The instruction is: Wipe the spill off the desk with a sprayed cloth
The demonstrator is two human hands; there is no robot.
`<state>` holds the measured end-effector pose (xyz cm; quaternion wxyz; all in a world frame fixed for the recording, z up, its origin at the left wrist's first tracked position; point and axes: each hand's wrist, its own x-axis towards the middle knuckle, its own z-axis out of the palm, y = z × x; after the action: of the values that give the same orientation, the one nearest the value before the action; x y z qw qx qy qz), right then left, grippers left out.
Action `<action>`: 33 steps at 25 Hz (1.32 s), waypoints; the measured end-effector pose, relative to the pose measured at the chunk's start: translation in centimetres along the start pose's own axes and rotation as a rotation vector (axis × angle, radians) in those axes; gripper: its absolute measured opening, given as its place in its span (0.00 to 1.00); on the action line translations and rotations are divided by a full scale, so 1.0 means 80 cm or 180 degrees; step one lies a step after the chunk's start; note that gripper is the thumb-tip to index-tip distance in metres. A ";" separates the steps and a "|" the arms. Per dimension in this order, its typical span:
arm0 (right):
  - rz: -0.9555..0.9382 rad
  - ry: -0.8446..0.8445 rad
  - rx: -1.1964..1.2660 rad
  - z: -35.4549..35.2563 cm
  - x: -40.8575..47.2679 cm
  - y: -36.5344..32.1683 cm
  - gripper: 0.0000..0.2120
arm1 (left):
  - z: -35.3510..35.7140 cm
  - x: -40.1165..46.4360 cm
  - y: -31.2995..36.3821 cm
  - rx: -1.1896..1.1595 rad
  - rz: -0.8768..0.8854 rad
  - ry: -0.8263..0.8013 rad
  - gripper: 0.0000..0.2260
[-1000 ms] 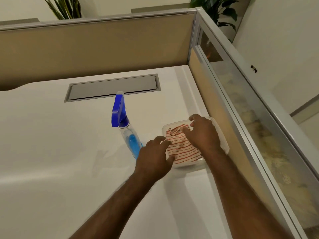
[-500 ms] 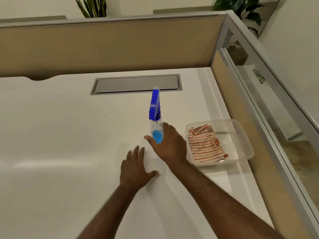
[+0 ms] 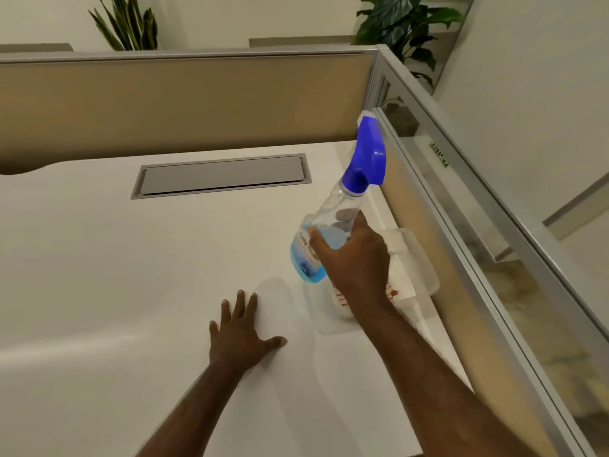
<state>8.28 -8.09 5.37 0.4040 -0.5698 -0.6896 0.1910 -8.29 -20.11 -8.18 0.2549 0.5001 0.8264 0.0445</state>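
Right hand (image 3: 357,258) wrapped around the body of a clear plastic spray bottle with blue liquid and a blue trigger head (image 3: 333,225). Bottle is lifted off the white desk (image 3: 99,275) and tilted, head leaning up toward the desk's far right corner. Thumb shows on the bottle's left side; the other fingers curl behind it.

Left hand (image 3: 242,334) lies flat on the desk, palm down, fingers spread and holding nothing, toward the near edge and left of the right forearm.

Clear plastic rectangular tray (image 3: 418,258) sits at the desk's right edge, against the tan partition panel (image 3: 181,103). Red-and-white striped cloth (image 3: 339,296) lies inside it, mostly hidden behind the right hand and wrist; only slivers of stripe show.

Faint glossy patch on the desk (image 3: 273,291) just beyond the left fingertips, between the left hand and the tray; too faint to tell whether it is wet.

Grey rectangular cable hatch (image 3: 220,176) set flush near the desk's far edge.
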 end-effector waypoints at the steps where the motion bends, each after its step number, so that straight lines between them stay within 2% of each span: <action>1: -0.0007 0.0156 -0.0077 -0.020 0.011 0.006 0.28 | 0.001 0.000 -0.001 -0.0009 0.0014 0.0009 0.51; 5: 0.0223 0.0405 -0.0408 -0.076 0.041 0.052 0.28 | 0.004 0.003 -0.005 -0.0012 0.0043 0.0053 0.52; 9: 0.0397 0.0540 -0.0646 -0.091 0.043 0.103 0.25 | 0.008 0.005 -0.006 0.0052 0.0080 0.0074 0.52; 16: 0.0716 0.0203 -0.0746 -0.075 0.030 0.153 0.25 | 0.010 0.005 -0.007 0.0060 0.0064 0.0081 0.52; 24: 0.0936 0.0098 -0.0671 -0.070 0.027 0.178 0.26 | 0.007 0.004 -0.005 0.0086 0.0040 0.0070 0.52; 29: 0.0827 0.0092 -0.0495 -0.069 0.016 0.179 0.27 | 0.003 0.001 0.000 0.0064 0.0011 0.0007 0.52; 31: 0.0805 0.0380 -0.0308 -0.075 0.005 0.169 0.30 | 0.001 -0.002 -0.001 -0.0049 -0.0006 -0.0033 0.51; 33: 0.0548 0.1069 -0.0348 -0.073 -0.015 0.156 0.31 | -0.015 0.000 0.002 -0.0153 0.0019 0.0027 0.49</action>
<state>20.71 -6.86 -0.56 0.4640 -0.6716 -0.5706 0.0892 -8.69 -19.80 -7.11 0.2633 0.4961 0.8247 0.0671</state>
